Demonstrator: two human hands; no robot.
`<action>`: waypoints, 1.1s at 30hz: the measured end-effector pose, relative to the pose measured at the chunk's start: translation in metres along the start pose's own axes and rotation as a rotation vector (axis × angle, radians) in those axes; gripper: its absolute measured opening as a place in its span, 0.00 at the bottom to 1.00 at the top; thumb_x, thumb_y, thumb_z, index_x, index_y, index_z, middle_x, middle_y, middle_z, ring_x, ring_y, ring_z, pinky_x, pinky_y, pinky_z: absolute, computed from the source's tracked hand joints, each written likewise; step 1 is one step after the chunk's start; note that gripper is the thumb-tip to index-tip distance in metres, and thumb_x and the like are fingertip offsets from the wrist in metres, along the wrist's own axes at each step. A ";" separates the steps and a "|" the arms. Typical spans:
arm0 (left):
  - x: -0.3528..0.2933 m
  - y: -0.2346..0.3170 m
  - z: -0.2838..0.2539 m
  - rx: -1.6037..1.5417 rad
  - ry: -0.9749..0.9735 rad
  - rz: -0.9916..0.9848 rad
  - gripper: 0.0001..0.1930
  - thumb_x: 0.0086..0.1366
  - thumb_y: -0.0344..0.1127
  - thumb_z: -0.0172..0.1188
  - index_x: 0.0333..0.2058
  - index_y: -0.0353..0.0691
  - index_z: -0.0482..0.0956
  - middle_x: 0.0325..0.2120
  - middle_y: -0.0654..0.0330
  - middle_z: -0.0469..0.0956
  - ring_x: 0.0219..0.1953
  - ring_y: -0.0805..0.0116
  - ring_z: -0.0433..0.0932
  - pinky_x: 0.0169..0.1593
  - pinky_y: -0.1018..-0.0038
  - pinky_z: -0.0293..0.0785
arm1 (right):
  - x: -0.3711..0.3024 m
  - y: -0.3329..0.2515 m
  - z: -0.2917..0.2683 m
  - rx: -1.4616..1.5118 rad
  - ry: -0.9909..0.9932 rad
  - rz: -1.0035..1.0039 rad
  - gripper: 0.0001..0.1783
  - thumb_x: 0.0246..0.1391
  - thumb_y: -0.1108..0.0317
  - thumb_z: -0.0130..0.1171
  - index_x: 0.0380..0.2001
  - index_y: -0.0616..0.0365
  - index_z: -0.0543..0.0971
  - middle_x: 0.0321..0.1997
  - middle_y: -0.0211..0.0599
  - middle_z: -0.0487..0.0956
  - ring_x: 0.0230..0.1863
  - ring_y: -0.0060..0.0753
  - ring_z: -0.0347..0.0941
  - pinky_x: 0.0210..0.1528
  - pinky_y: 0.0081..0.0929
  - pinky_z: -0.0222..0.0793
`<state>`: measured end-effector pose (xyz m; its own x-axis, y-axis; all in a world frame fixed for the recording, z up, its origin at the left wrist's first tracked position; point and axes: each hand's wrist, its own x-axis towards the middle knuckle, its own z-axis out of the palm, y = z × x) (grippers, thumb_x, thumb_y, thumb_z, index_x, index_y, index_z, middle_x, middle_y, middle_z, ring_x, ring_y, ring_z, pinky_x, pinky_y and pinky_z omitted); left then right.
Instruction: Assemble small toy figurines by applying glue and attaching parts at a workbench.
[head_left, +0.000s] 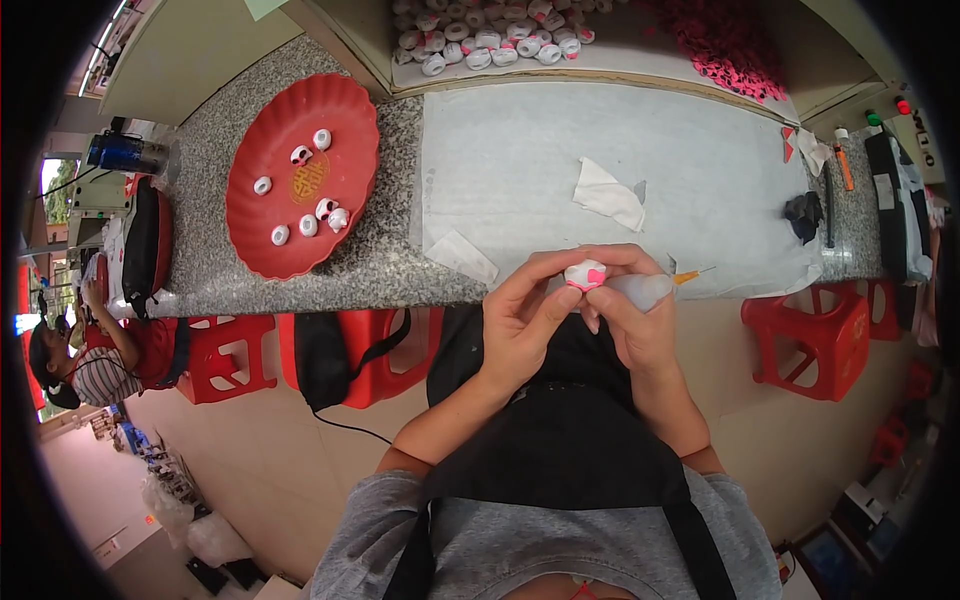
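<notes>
Above the near edge of the bench, my left hand (522,318) pinches a small white rounded piece (574,271) with a bright pink patch on its side. My right hand (642,328) steadies the same piece with thumb and fingertips. Tucked in that hand is a translucent squeeze bottle (645,291) with an orange base and thin needle tip pointing right, away from the piece. The fingers cover part of the piece's underside. A red scalloped tray (258,150) to the left carries several similar white pieces, some with dark openings.
White paper (500,150) covers the bench, with a crumpled tissue (608,195) on it. A shelf at the back holds heaps of white pieces (485,40) and pink bits (735,60). Black cloth (803,215) lies right. Red stools (808,340) stand below; another person (95,365) sits far left.
</notes>
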<state>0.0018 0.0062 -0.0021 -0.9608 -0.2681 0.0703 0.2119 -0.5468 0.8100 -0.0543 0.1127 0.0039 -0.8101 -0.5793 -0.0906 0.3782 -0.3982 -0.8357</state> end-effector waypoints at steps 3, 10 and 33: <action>-0.001 -0.001 0.001 0.015 0.014 0.003 0.13 0.54 0.23 0.46 0.40 0.29 0.65 0.37 0.54 0.65 0.34 0.72 0.67 0.31 0.80 0.69 | 0.000 0.000 0.002 0.031 0.006 -0.026 0.14 0.40 0.79 0.50 0.35 0.66 0.68 0.23 0.33 0.70 0.19 0.17 0.63 0.17 0.12 0.58; -0.001 0.000 0.004 0.007 0.024 -0.007 0.12 0.54 0.22 0.45 0.39 0.30 0.66 0.36 0.55 0.66 0.34 0.72 0.66 0.29 0.80 0.69 | 0.000 0.004 0.003 0.073 0.013 -0.050 0.14 0.39 0.79 0.50 0.35 0.66 0.68 0.23 0.33 0.70 0.19 0.17 0.63 0.17 0.12 0.57; 0.004 -0.001 -0.002 -0.079 -0.023 -0.017 0.11 0.52 0.23 0.49 0.36 0.30 0.66 0.32 0.55 0.67 0.30 0.70 0.68 0.28 0.78 0.71 | 0.001 0.003 0.004 0.126 -0.007 -0.006 0.13 0.39 0.79 0.52 0.34 0.64 0.68 0.22 0.33 0.69 0.19 0.17 0.62 0.17 0.12 0.57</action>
<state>-0.0024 0.0040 -0.0039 -0.9681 -0.2404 0.0705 0.2076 -0.6123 0.7629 -0.0523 0.1081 0.0038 -0.8096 -0.5814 -0.0810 0.4266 -0.4879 -0.7615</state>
